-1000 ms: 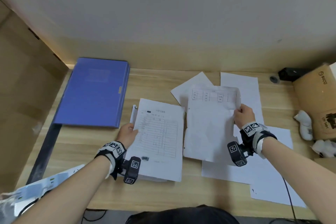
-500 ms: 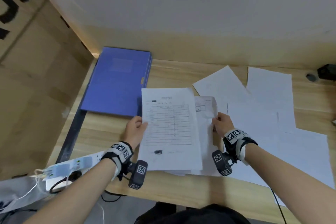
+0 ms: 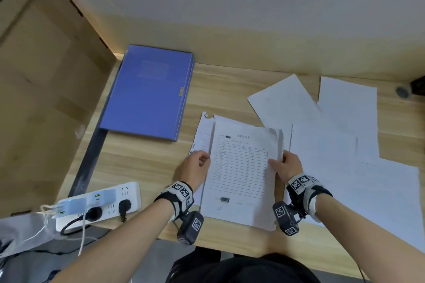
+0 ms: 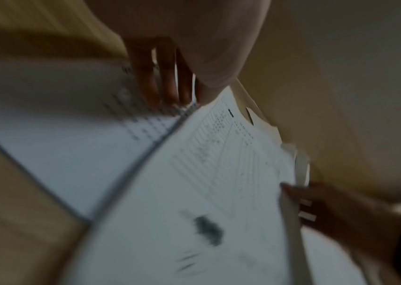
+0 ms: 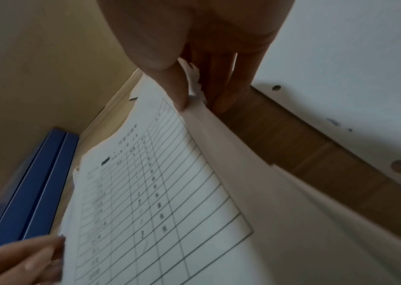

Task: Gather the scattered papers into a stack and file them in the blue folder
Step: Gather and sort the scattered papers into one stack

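Note:
A small stack of papers (image 3: 241,167), topped by a printed table form (image 5: 160,192), lies on the wooden desk in front of me. My left hand (image 3: 195,167) grips its left edge, thumb on top and fingers (image 4: 155,84) underneath. My right hand (image 3: 287,165) pinches the right edge, thumb (image 5: 170,77) above and fingers below. The closed blue folder (image 3: 149,94) lies flat at the back left, its spine (image 5: 23,192) beside the stack. Several loose white sheets (image 3: 333,133) remain spread to the right.
A white power strip (image 3: 99,204) with plugs and cables sits at the desk's front left edge. A cardboard panel (image 3: 46,99) stands along the left. A dark object (image 3: 418,85) lies at the back right by a cable hole (image 3: 402,92).
My right hand has brought its sheet left and slipped it under the form held by my left hand. Both hands now hold the same stack by its sides, closer to me.

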The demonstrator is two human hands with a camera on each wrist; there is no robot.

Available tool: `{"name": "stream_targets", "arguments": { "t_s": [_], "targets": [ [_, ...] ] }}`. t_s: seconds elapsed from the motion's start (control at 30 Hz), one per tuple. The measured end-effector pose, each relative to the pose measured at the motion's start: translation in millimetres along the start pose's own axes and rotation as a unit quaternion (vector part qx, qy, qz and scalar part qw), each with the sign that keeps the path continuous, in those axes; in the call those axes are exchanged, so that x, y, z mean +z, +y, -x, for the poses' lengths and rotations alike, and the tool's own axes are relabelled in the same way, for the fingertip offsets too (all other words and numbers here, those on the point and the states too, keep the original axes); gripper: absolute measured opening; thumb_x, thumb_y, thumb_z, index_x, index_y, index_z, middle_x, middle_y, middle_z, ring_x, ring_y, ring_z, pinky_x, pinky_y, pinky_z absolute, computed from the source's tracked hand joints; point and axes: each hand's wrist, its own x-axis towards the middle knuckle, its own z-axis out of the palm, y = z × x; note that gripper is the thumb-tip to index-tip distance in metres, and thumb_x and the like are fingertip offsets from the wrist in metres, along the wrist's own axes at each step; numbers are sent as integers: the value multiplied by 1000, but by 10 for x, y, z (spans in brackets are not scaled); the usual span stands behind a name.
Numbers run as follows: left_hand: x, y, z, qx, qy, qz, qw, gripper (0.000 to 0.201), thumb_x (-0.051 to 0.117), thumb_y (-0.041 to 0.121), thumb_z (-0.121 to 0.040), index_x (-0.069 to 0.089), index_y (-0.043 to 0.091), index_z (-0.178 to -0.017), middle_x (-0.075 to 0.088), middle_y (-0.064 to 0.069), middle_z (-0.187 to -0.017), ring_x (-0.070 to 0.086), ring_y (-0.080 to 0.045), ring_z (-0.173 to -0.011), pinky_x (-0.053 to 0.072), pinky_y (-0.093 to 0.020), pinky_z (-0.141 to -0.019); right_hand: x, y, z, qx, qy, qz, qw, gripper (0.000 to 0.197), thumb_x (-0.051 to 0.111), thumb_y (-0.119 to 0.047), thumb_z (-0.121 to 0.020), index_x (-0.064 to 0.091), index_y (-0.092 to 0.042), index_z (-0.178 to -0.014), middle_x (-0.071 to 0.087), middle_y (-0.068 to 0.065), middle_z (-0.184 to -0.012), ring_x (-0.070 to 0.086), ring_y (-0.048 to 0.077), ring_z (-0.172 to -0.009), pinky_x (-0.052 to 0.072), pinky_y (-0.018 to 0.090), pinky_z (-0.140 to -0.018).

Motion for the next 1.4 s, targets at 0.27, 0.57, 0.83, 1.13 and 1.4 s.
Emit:
{"name": "stream_targets", "arguments": {
  "t_s": [0.27, 0.57, 0.83, 1.13, 1.4],
  "targets": [
    [-196, -456, 234, 113, -76, -264, 955, 58, 43, 25, -98, 27, 23, -154, 7, 3, -165, 12, -18, -150, 24, -33, -120, -124, 103, -58, 29, 56, 46, 997, 15, 60, -9, -82, 64, 4, -85, 65, 18, -76, 57, 29, -67, 52, 39, -66],
    [-207, -516, 280, 97, -61, -277, 954, 53, 41, 27, -97, 37, 20, -149, 15, -2, -163, 17, -21, -149, 26, -39, -119, 25, 70, -62, 21, 62, 53, 996, 10, 50, -3, -79, 48, -9, -71, 52, 9, -67, 49, 26, -64, 37, 29, -59],
    [-143, 41, 240, 141, -78, -232, 959, 49, 46, 23, -95, 42, 16, -144, 26, -4, -159, 25, -22, -146, 29, -38, -116, -372, 370, 330, 16, 154, -53, 986, 31, 57, -13, -88, 60, -15, -119, 66, 1, -105, 59, 18, -92, 49, 32, -86],
    [533, 1052, 259, 216, -152, -204, 943, 46, 44, 19, -94, 46, 16, -140, 42, -1, -147, 42, -20, -133, 39, -34, -102, -1207, 1074, 559, 73, 183, -47, 979, 35, 51, -2, -85, 64, -12, -116, 69, 8, -113, 62, 26, -107, 46, 30, -91],
    [1417, 1848, 146, 177, -189, -207, 943, 47, 44, 20, -93, 45, 17, -140, 45, -3, -145, 48, -25, -128, 43, -38, -100, -1969, 1649, 144, 73, 176, -40, 981, 29, 60, -12, -89, 63, -10, -117, 68, 11, -118, 60, 30, -112, 46, 37, -99]
  ]
}}
